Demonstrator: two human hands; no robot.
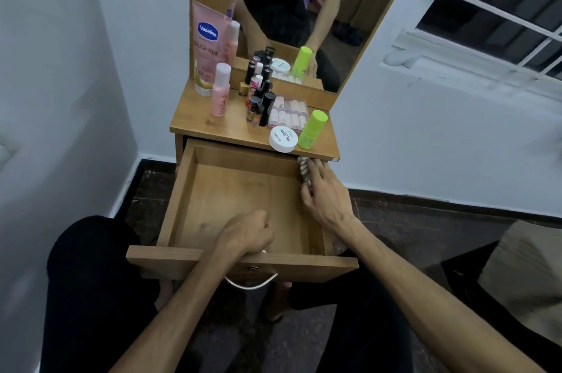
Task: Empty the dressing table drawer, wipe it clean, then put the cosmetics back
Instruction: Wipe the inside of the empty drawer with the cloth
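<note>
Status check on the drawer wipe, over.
Left hand fisted on drawer front edge. Right hand pressing cloth against back right corner. Drawer emptied; cosmetics on tabletop. Nothing blocking.

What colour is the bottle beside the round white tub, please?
Bright lime green bottle, right of the tub, seen in the head view.
</note>
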